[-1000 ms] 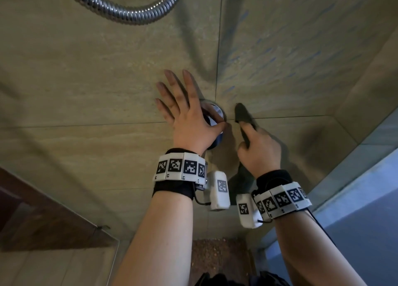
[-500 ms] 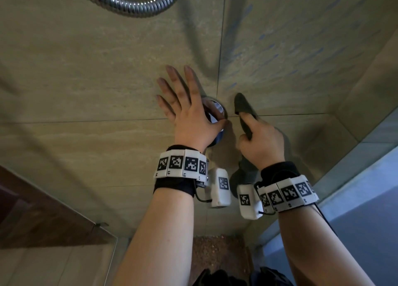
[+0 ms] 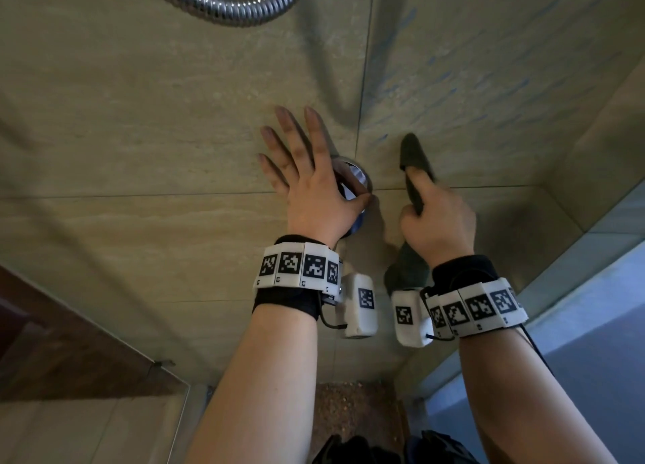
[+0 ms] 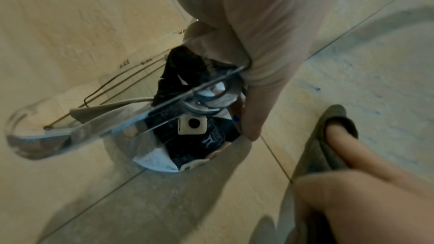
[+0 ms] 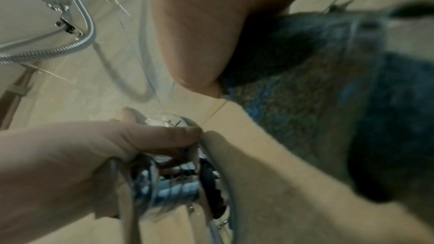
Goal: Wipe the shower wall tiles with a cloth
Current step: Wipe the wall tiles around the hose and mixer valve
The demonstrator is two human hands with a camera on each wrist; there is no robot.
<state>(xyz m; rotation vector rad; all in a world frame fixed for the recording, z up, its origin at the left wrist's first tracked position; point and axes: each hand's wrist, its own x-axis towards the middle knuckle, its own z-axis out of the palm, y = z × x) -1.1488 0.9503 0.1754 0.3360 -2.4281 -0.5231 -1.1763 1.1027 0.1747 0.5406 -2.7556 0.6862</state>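
Beside cloth (image 3: 413, 170): chrome valve (image 3: 352, 175), left hand (image 3: 310, 187) covering.

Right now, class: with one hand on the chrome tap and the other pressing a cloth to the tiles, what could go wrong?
1. The left hand rests on the chrome tap; leaning on it might turn the water on.
2. The right hand presses only a narrow fold of the dark cloth, so it may wipe little of the wall tiles.

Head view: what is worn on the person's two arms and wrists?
Both forearms are bare, no sleeves. The left wrist and right wrist each carry a black fabric cuff under a white segmented band printed with black-and-white square markers, plus a white boxy camera unit bearing its own marker, linked by a thin black cable.
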